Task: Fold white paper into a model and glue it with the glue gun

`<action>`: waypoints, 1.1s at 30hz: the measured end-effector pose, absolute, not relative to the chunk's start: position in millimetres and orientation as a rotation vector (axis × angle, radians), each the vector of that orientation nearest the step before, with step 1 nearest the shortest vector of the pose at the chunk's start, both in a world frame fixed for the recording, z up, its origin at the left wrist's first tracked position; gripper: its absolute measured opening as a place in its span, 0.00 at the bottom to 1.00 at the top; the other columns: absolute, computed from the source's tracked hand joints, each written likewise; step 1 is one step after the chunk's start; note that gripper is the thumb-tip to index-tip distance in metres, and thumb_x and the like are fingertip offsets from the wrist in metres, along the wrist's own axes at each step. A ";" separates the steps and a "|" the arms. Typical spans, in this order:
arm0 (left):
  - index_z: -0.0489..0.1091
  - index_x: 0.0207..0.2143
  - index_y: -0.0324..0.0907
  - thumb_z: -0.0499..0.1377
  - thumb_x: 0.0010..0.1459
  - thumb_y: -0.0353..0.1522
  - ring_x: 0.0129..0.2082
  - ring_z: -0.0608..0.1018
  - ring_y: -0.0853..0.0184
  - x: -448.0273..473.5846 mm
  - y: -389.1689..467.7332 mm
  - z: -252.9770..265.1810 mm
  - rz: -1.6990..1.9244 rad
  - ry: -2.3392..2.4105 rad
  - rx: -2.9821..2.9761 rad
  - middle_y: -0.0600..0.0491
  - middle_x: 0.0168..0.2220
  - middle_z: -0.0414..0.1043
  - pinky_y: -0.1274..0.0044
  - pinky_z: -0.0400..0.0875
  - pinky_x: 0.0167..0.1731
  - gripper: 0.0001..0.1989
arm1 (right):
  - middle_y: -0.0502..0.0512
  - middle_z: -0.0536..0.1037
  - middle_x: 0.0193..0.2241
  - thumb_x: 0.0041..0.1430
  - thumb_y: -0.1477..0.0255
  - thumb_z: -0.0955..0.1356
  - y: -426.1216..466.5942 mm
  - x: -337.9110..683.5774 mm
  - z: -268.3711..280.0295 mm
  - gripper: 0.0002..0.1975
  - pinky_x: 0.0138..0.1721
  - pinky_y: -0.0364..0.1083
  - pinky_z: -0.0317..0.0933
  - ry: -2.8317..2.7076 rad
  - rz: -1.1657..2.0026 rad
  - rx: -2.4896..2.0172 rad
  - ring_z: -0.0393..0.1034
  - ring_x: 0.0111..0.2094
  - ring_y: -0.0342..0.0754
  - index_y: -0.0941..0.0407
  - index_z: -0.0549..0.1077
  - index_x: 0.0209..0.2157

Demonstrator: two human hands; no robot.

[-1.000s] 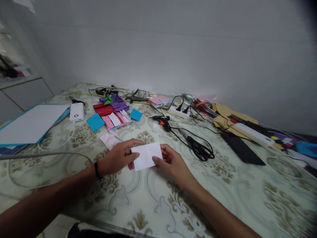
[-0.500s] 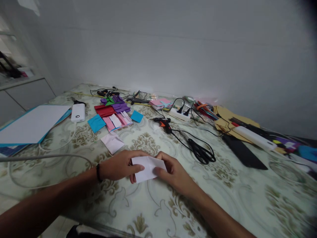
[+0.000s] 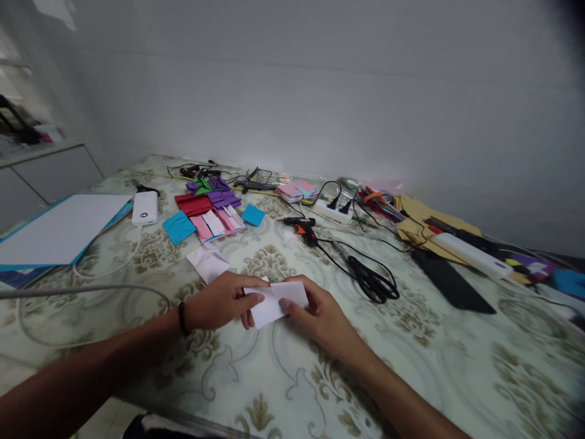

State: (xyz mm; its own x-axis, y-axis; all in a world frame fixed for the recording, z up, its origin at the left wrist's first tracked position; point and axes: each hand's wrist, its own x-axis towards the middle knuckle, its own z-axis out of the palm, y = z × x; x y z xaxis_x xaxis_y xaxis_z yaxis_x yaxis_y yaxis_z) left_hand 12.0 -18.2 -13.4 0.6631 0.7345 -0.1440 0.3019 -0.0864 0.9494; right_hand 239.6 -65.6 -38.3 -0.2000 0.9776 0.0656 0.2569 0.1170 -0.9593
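A small sheet of white paper (image 3: 269, 306) is held between my two hands above the patterned tablecloth (image 3: 247, 372). My left hand (image 3: 223, 300) pinches its left side, thumb on top and fingers underneath. At the right side, my right hand (image 3: 322, 311) grips it the same way, with the thumb pressed near the middle. A crease or fold shows along the paper's upper part. Just beyond my left hand lies a folded pale paper piece (image 3: 208, 262). Folded pink paper pieces (image 3: 223, 222) and a blue paper square (image 3: 178, 228) lie farther back.
A glue gun (image 3: 302, 228) with a coiled black cord (image 3: 372, 280) lies right of centre, before a white power strip (image 3: 333, 211). Left stand a white power bank (image 3: 145, 208) and large paper sheets (image 3: 59, 231). A black flat object (image 3: 450, 280) lies at right.
The paper's near edge has risen and its shape in my hands has shifted, with a small corner now showing behind it. My right hand has turned slightly. Things on the table stay put.
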 end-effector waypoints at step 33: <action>0.73 0.51 0.38 0.61 0.60 0.41 0.25 0.79 0.66 13.0 -9.0 -18.5 0.741 0.868 1.486 0.50 0.34 0.77 0.78 0.76 0.21 0.21 | 0.51 0.78 0.29 0.68 0.58 0.64 -65.7 237.3 -29.3 0.17 0.30 0.45 0.65 -1.469 1.225 -1.141 0.71 0.23 0.45 0.55 0.74 0.46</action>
State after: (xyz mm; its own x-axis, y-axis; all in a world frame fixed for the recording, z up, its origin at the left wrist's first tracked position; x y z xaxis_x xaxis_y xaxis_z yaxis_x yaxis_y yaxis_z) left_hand 13.0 -9.0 -18.5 0.5183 0.8545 -0.0345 0.0993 -0.0201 0.9949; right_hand 237.3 -65.7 -29.3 -0.1877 0.9798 0.0693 0.1085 0.0908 -0.9899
